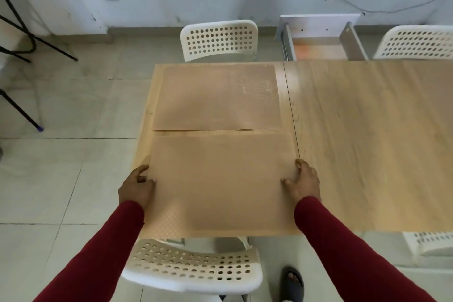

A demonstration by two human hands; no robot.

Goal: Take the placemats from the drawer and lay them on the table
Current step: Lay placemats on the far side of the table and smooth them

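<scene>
Placemats laid flat on table (pixel 367 130): far placemat (pixel 217 97) by far edge, near placemat (pixel 220 184) just beside it. Near placemat pressed at left edge by left hand (pixel 136 187), fingers loosely bent, and at right edge by right hand (pixel 304 182), fingers spread. Drawer (pixel 321 39) seen open beyond table.

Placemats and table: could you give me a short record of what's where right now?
near mat: flat on table, near edge
far mat: flat, just beyond it
left hand: on near mat's left edge
right hand: on its right edge
drawer: open, beyond table
chairs: white, one by each mat
</scene>
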